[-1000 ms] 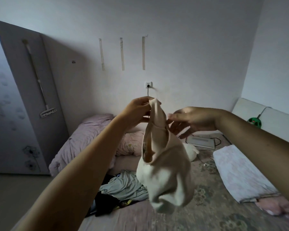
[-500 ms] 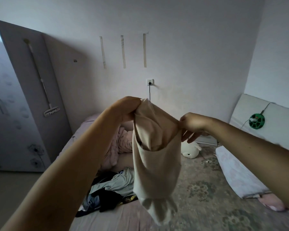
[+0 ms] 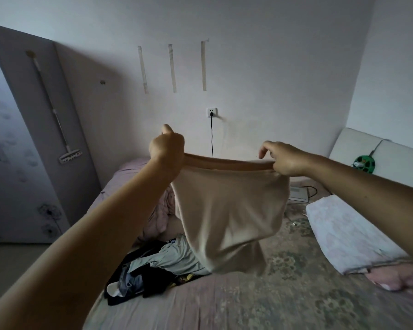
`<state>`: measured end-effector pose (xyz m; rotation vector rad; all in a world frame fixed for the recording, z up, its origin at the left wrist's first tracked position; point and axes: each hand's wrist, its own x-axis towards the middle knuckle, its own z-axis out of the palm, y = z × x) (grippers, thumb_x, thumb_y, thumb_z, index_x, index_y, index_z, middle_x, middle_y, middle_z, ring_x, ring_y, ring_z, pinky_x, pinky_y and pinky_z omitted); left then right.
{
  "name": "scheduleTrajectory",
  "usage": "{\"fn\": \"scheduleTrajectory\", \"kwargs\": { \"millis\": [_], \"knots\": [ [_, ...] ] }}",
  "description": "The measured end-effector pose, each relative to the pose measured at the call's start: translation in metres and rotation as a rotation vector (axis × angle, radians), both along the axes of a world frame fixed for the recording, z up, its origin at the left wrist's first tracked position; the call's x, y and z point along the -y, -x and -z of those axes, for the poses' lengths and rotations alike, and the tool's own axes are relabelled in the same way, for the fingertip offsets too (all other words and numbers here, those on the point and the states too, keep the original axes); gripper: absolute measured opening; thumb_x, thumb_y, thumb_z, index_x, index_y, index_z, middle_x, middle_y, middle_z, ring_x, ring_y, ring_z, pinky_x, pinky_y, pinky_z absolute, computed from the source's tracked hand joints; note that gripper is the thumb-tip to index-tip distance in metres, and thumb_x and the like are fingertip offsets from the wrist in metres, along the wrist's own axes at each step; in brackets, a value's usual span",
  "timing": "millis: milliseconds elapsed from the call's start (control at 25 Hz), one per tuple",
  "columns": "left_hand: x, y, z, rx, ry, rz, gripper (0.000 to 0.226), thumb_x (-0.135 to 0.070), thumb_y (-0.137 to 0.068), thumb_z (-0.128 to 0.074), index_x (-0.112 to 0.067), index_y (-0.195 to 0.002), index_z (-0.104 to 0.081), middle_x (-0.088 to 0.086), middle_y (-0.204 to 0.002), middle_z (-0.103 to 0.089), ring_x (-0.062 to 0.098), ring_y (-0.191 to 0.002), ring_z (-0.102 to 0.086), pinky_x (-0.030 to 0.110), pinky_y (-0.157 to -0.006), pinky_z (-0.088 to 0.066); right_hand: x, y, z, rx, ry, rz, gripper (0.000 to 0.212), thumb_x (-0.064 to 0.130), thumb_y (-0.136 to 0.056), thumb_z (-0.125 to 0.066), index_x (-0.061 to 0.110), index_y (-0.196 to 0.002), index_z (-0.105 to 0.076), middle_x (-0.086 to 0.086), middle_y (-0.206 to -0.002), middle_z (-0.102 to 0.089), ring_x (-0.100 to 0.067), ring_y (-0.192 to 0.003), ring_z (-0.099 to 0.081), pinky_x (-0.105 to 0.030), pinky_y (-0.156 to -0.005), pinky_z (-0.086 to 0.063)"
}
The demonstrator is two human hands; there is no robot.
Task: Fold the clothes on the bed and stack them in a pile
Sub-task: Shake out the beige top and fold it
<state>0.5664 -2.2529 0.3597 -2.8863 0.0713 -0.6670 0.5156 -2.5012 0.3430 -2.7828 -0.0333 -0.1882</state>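
In the head view, both arms reach forward over the bed (image 3: pixel 260 301). The left hand (image 3: pixel 166 146) has its fingers curled round the left end of the waistband of a beige garment (image 3: pixel 227 215), and the right hand (image 3: pixel 284 159) pinches the right end of the same band, with one finger lifted free above it. The band is pulled out nearly straight between the two hands, and the rest of the garment hangs down from it in the air above the bed, its lower edge blurred. Below and to the left of the hanging cloth lies a heap of unfolded clothes (image 3: pixel 153 267), grey-green and black pieces mixed, resting on the patterned bedcover. Behind the heap sits a bunched pink quilt (image 3: pixel 157 217). A pale pillow (image 3: pixel 348 232) lies on the right side of the bed, well apart from the heap. On the far wall there is a socket (image 3: pixel 211 112) with a black cord hanging down, and a wardrobe (image 3: pixel 17 144) stands at the left.
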Motion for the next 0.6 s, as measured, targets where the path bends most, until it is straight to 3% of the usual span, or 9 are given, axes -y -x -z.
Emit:
{"fn": "scheduleTrajectory", "kwargs": {
  "millis": [80, 160, 240, 320, 360, 440, 480, 520, 600],
  "knots": [
    [-0.001, 0.001, -0.001, -0.04, -0.083, -0.089, 0.035, -0.003, -0.091, -0.049, 0.002, -0.125, -0.053, 0.02, -0.125, -0.046, 0.031, -0.1, -0.062, 0.028, -0.04, -0.042, 0.007, 0.004, -0.009, -0.013, 0.104, 0.068, 0.024, -0.004, -0.084, -0.049, 0.013, -0.1, -0.056, -0.005, -0.092, -0.051, -0.023, -0.087, -0.051, -0.028, -0.062, -0.037],
    [-0.006, -0.004, -0.005, -0.101, 0.017, -0.056, 0.03, -0.002, -0.09, -0.049, 0.001, -0.119, -0.057, 0.019, -0.12, -0.056, 0.032, -0.104, -0.062, 0.034, -0.05, -0.049, 0.013, 0.005, -0.016, -0.007, 0.05, 0.17, 0.011, 0.0, -0.083, -0.052, 0.001, -0.087, -0.062, -0.013, -0.078, -0.062, -0.023, -0.065, -0.059, -0.023, -0.049, -0.041],
    [-0.012, -0.013, -0.012, -0.163, 0.379, 0.075, 0.017, 0.003, -0.09, -0.048, 0.0, -0.101, -0.061, 0.018, -0.101, -0.065, 0.027, -0.084, -0.069, 0.029, -0.059, -0.053, 0.019, -0.001, -0.02, -0.024, -0.197, 0.256, 0.012, -0.004, -0.084, -0.048, -0.006, -0.079, -0.058, -0.023, -0.069, -0.062, -0.026, -0.048, -0.062, -0.026, -0.041, -0.051],
    [-0.012, -0.017, -0.017, -0.209, 0.889, 0.182, 0.015, 0.006, -0.09, -0.046, -0.003, -0.089, -0.057, 0.019, -0.087, -0.065, 0.022, -0.057, -0.067, 0.024, -0.044, -0.052, 0.021, -0.007, -0.021, -0.019, -0.498, 0.293, 0.013, -0.009, -0.081, -0.047, -0.011, -0.086, -0.059, -0.028, -0.08, -0.063, -0.036, -0.063, -0.068, -0.042, -0.061, -0.06],
    [-0.01, -0.019, -0.019, -0.224, 1.168, 0.216, 0.017, 0.007, -0.091, -0.044, -0.003, -0.087, -0.057, 0.019, -0.084, -0.062, 0.023, -0.052, -0.064, 0.025, -0.04, -0.052, 0.022, -0.008, -0.022, -0.005, -0.573, 0.285, 0.016, -0.01, -0.079, -0.047, -0.012, -0.09, -0.059, -0.029, -0.084, -0.063, -0.037, -0.069, -0.07, -0.043, -0.071, -0.059],
    [-0.009, -0.016, -0.021, -0.245, 1.461, 0.218, 0.017, 0.008, -0.09, -0.048, -0.003, -0.082, -0.058, 0.017, -0.076, -0.057, 0.023, -0.05, -0.059, 0.027, -0.047, -0.055, 0.021, -0.004, -0.024, 0.002, -0.635, 0.232, 0.018, -0.01, -0.081, -0.045, -0.01, -0.093, -0.058, -0.029, -0.086, -0.061, -0.022, -0.057, -0.069, -0.023, -0.059, -0.055],
    [-0.011, -0.017, -0.021, -0.23, 1.402, 0.243, 0.011, 0.004, -0.088, -0.057, -0.004, -0.082, -0.059, 0.014, -0.077, -0.058, 0.02, -0.056, -0.057, 0.025, -0.058, -0.056, 0.02, -0.001, -0.028, 0.0, -0.653, 0.207, 0.019, -0.01, -0.083, -0.045, -0.011, -0.098, -0.058, -0.029, -0.091, -0.062, -0.015, -0.056, -0.066, -0.019, -0.053, -0.052],
    [-0.015, -0.017, -0.022, -0.222, 1.239, 0.29, 0.007, -0.001, -0.084, -0.067, -0.005, -0.085, -0.061, 0.012, -0.08, -0.058, 0.017, -0.063, -0.056, 0.023, -0.067, -0.054, 0.021, 0.001, -0.03, 0.011, -0.665, 0.175, 0.021, -0.01, -0.085, -0.047, -0.012, -0.102, -0.059, -0.028, -0.096, -0.062, -0.012, -0.066, -0.067, -0.022, -0.057, -0.054],
    [-0.026, -0.015, -0.022, -0.239, 0.81, 0.39, 0.026, -0.007, -0.076, -0.076, -0.002, -0.098, -0.064, 0.009, -0.089, -0.059, 0.017, -0.079, -0.054, 0.017, -0.066, -0.045, 0.025, 0.005, -0.033, 0.088, -0.494, 0.147, 0.02, -0.004, -0.086, -0.052, -0.01, -0.1, -0.064, -0.026, -0.098, -0.066, -0.018, -0.085, -0.064, -0.031, -0.075, -0.054]
  ]
}}
